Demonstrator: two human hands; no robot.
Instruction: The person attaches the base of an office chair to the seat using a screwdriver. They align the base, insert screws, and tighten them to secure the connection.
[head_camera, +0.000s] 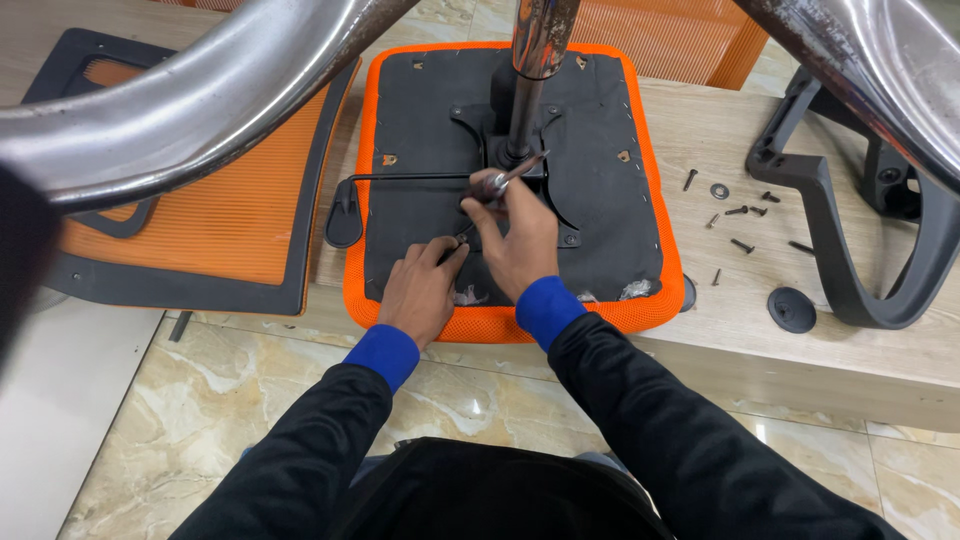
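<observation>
Orange cloth edges the seat (505, 180), which lies upside down on the desk (800, 330). Its black underside faces up, so the metal plate (520, 165) in the middle is easy to get at. A shiny pole (530, 70) stands up from that plate. The chair's silver legs (200, 95) spread out at the top, close to the camera. A thin black lever (400, 180) sticks out from the plate to the left.

The right hand (520, 235) is closed around a screwdriver (505, 180). The tool is tilted, and its tip points up and to the right, toward the foot of the pole. It looks like the hand holds it this way to reach a screw on the plate, but the screw is too small to see.

The left hand (422, 285) rests on the black underside, just beside the right hand. Its fingers are bent and press down. It holds nothing that I can see. It seems to keep the seat from sliding. Both hands are on the near half of the seat, right in front of the person.

Loose screws (745, 210) lie on the desk to the right, well apart from the hands. A round black cap (791, 309) and a black armrest (860, 230) lie there too. An orange mesh back (215, 215) lies to the left of the seat.
</observation>
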